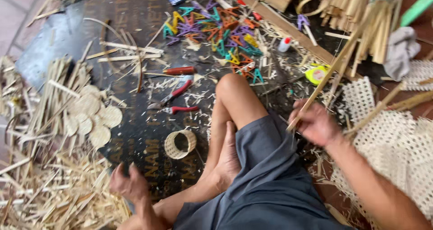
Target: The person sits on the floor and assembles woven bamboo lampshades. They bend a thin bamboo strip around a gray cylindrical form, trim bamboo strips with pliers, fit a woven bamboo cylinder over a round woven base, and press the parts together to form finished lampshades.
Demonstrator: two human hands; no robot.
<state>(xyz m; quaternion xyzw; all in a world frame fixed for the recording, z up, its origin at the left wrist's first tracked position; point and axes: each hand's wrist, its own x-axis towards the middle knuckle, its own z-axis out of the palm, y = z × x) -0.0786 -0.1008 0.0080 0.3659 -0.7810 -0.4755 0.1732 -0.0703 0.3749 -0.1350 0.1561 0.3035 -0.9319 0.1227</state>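
I sit cross-legged on a dark board (135,135). My right hand (315,124) is closed on a long bamboo strip (336,63) that slants up to the right toward a bundle of sticks (365,18). My left hand (128,182) hovers low at the left with fingers curled and apart, holding nothing. It is nearest a small woven ring (180,144) on the board, a little apart from it. My bent knee (232,88) rises in the middle.
Red-handled cutters (173,101) and a red-handled knife (179,70) lie above the ring. Several coloured plastic clips (216,31) are heaped at the top. Round woven discs (92,115) and bamboo scraps (49,176) cover the left. Open-weave cane sheet (397,140) lies at right, a yellow tape measure (315,74) nearby.
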